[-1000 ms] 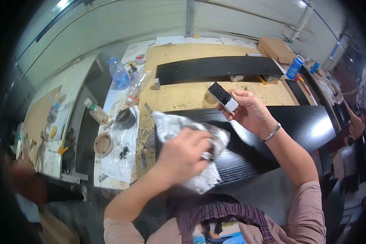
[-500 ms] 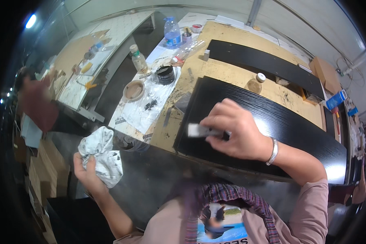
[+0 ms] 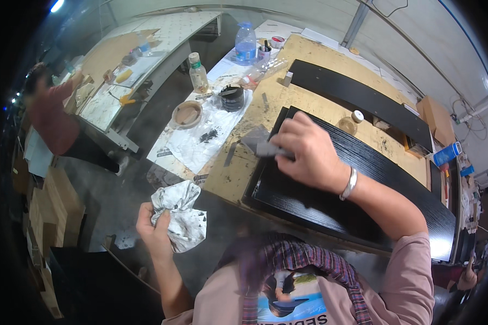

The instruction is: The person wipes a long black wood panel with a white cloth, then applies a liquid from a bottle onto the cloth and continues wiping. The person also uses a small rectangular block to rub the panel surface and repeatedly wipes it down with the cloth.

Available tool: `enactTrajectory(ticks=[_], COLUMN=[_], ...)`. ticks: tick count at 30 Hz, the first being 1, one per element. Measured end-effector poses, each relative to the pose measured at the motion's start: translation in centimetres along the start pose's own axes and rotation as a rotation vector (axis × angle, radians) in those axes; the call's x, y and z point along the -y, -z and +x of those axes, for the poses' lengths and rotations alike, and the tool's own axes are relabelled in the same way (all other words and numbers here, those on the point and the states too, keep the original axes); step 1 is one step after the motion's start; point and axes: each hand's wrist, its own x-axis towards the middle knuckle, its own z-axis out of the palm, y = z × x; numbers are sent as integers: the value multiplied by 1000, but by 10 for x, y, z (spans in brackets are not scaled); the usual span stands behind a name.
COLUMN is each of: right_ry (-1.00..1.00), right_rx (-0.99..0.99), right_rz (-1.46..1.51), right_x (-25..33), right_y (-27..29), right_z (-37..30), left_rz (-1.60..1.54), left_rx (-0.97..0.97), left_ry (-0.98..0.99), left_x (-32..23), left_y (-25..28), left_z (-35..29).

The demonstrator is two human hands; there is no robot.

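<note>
My left hand (image 3: 155,227) grips a crumpled white rag (image 3: 183,219) with dark stains, held in the air off the front of the table. In my right hand (image 3: 309,154), fingers closed, is a small flat grey block (image 3: 270,150), slightly blurred; its exact kind is unclear. The block is over the left end of a glossy black wood-grain panel (image 3: 374,187), by its edge; whether they touch cannot be seen. Beneath it, other dark boards seem stacked. A grey sheet (image 3: 254,138), perhaps sandpaper, lies beside the panel's left end.
Left of the panel stand a black open tub (image 3: 232,99), a round tan container (image 3: 187,115) and a bottle (image 3: 198,73). Farther back are a large water bottle (image 3: 245,46) and a curved black board (image 3: 358,97). A small jar (image 3: 351,123) is behind the panel. A co-worker (image 3: 54,116) works at the left table.
My right hand has brought the block to the panel's left edge. The rag in my left hand has shifted right and slightly down. The view has turned a little, and the co-worker's arm now reaches out.
</note>
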Motion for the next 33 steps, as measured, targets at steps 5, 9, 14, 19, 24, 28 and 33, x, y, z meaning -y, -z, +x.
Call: enactTrajectory(ticks=[5,9,14,19,24,28,33], right_ry=[-17,33,-165,-331,-958,-953,-978], right_rx=[71,193,46,-254,-280,-371,-415], right_rz=[163,245,-39,-253,396,328,296], right_x=[3,16,-60,-122,-137,-127,-130], right_y=[9,8,-7,-1,-9,-16,-17], right_z=[-1,-5,21,22,-4,6,10], left_rz=[51,62,76,73,107,311,357], left_rx=[8,3,-4,-2,-3,190,433], left_ry=[67,83,86,68,-148,-433,-561], left_x=[9,13,15,13,-20,-50,-72], left_y=[-8,-14,-15,-14,-38,-58,-81], left_z=[1,3,4,4,25,39,39])
